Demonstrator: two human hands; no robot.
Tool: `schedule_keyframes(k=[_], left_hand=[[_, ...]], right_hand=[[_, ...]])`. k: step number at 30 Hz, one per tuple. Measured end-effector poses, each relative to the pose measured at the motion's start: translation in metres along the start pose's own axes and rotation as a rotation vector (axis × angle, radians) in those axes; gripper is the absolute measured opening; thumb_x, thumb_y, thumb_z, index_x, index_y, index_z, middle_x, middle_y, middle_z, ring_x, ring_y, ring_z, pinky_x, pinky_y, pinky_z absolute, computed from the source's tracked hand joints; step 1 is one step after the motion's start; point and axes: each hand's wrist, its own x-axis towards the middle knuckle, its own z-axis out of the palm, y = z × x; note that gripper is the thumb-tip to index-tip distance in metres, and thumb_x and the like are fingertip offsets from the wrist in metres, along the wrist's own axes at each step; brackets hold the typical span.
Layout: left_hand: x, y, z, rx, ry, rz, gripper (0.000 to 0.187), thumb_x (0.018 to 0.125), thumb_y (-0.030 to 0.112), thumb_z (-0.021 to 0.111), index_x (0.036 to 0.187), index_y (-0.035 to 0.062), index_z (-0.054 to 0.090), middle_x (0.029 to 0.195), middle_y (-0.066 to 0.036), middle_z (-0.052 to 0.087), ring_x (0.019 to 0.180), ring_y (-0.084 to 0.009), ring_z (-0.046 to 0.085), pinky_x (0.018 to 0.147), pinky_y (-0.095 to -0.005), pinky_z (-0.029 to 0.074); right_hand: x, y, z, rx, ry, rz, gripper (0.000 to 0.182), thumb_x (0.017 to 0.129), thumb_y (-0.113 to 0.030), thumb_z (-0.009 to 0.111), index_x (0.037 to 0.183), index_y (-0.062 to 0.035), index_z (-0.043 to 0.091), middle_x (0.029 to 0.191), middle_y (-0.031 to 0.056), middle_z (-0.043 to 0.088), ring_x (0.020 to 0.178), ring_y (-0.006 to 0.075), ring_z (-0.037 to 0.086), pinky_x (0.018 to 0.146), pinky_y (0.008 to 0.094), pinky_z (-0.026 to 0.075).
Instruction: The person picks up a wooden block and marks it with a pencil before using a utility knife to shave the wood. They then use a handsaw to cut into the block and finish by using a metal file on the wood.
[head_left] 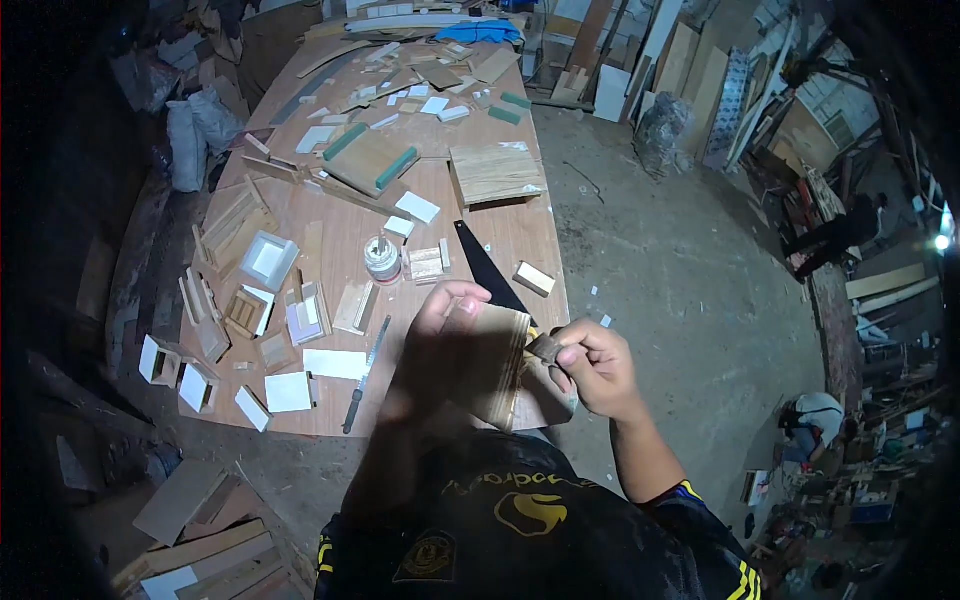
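My left hand [452, 305] is closed around the far end of a wooden block [495, 375] with layered edges, held upright close to my body. My right hand [598, 365] pinches a small folded brown piece [545, 348], like sandpaper, against the block's right edge. A shadow darkens the block's left face and my left forearm. Just beyond the block, a hand saw [485, 265] lies with its dark blade pointing away from me, its near end hidden behind the block.
An open jar [382, 258] of white paste stands mid-table. A thin long-bladed tool [368, 375] lies to the left among small wooden boxes and white panels [288, 392]. A small wooden block [534, 279] and a larger wooden box [495, 172] sit right. Another person [840, 235] is far right.
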Motion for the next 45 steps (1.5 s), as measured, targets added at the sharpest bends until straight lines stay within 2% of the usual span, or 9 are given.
schedule_keyframes(k=[9, 12, 14, 18, 20, 24, 29, 39, 45], left_hand=[[-0.003, 0.011, 0.005, 0.051, 0.008, 0.072, 0.034, 0.097, 0.036, 0.043, 0.104, 0.0050, 0.055, 0.090, -0.002, 0.053, 0.083, -0.0081, 0.049, 0.075, -0.0223, 0.042], [-0.002, 0.012, 0.008, 0.068, -0.038, 0.066, 0.034, 0.098, 0.036, 0.041, 0.104, 0.0049, 0.054, 0.089, -0.002, 0.053, 0.083, -0.0081, 0.049, 0.076, -0.0229, 0.042], [-0.001, 0.015, 0.009, 0.060, -0.090, -0.004, 0.033, 0.099, 0.035, 0.039, 0.104, 0.0051, 0.053, 0.088, -0.001, 0.052, 0.083, -0.0082, 0.049, 0.076, -0.0237, 0.042], [0.008, 0.007, 0.010, -0.023, -0.205, -0.076, 0.034, 0.100, 0.035, 0.037, 0.104, 0.0053, 0.052, 0.087, -0.001, 0.051, 0.082, -0.0082, 0.049, 0.075, -0.0240, 0.043], [0.012, 0.002, 0.011, -0.187, -0.307, -0.097, 0.035, 0.100, 0.037, 0.037, 0.103, 0.0056, 0.052, 0.088, -0.002, 0.051, 0.082, -0.0077, 0.048, 0.073, -0.0244, 0.043], [0.013, -0.001, 0.023, 0.029, -0.299, 0.095, 0.038, 0.100, 0.040, 0.036, 0.098, 0.0052, 0.053, 0.083, -0.002, 0.052, 0.078, -0.0077, 0.048, 0.070, -0.0249, 0.042], [0.017, -0.004, 0.036, -0.079, -0.183, -0.032, 0.045, 0.100, 0.042, 0.034, 0.089, 0.0033, 0.054, 0.073, -0.001, 0.052, 0.069, -0.0086, 0.047, 0.067, -0.0253, 0.040], [0.028, -0.006, 0.047, -0.201, -0.068, -0.110, 0.050, 0.100, 0.046, 0.033, 0.090, 0.0028, 0.055, 0.074, -0.004, 0.055, 0.068, -0.0102, 0.051, 0.066, -0.0270, 0.043], [0.029, -0.009, 0.054, -0.291, 0.023, -0.186, 0.043, 0.101, 0.039, 0.034, 0.089, 0.0023, 0.053, 0.077, -0.008, 0.056, 0.070, -0.0160, 0.054, 0.069, -0.0292, 0.045]], right_hand=[[0.017, -0.003, 0.010, -0.185, -0.092, -0.054, 0.012, 0.092, -0.008, 0.055, 0.089, 0.0024, 0.060, 0.069, 0.0022, 0.055, 0.058, 0.0071, 0.049, 0.053, 0.0231, 0.040], [0.018, -0.003, 0.004, -0.294, -0.147, -0.101, 0.011, 0.090, -0.008, 0.057, 0.087, 0.0021, 0.062, 0.070, 0.0057, 0.060, 0.061, 0.0110, 0.055, 0.056, 0.0255, 0.043], [0.018, -0.006, 0.001, -0.403, -0.145, -0.182, 0.010, 0.087, -0.007, 0.059, 0.083, 0.0021, 0.063, 0.073, 0.0103, 0.063, 0.065, 0.0174, 0.061, 0.060, 0.0284, 0.047], [0.015, -0.013, -0.002, -0.459, -0.190, -0.165, 0.009, 0.085, -0.006, 0.060, 0.082, 0.0020, 0.064, 0.076, 0.0127, 0.065, 0.068, 0.0240, 0.064, 0.063, 0.0310, 0.048], [0.015, -0.016, 0.000, -0.549, -0.178, -0.203, 0.008, 0.084, -0.006, 0.060, 0.082, 0.0015, 0.064, 0.076, 0.0129, 0.064, 0.068, 0.0270, 0.063, 0.063, 0.0324, 0.049], [0.010, -0.014, -0.002, -0.563, -0.141, -0.222, 0.007, 0.084, -0.006, 0.061, 0.082, 0.0009, 0.064, 0.075, 0.0126, 0.064, 0.067, 0.0277, 0.063, 0.064, 0.0333, 0.049], [0.012, -0.016, -0.011, -0.597, -0.081, -0.235, 0.007, 0.084, -0.006, 0.061, 0.081, 0.0000, 0.063, 0.073, 0.0122, 0.063, 0.066, 0.0275, 0.063, 0.064, 0.0336, 0.049], [0.015, -0.015, -0.027, -0.567, -0.186, -0.178, 0.009, 0.085, -0.006, 0.060, 0.082, 0.0015, 0.063, 0.074, 0.0143, 0.064, 0.066, 0.0288, 0.063, 0.062, 0.0335, 0.049], [0.015, -0.017, -0.041, -0.545, -0.313, -0.130, 0.009, 0.085, -0.006, 0.060, 0.083, 0.0012, 0.064, 0.075, 0.0144, 0.064, 0.067, 0.0290, 0.064, 0.063, 0.0345, 0.050]])
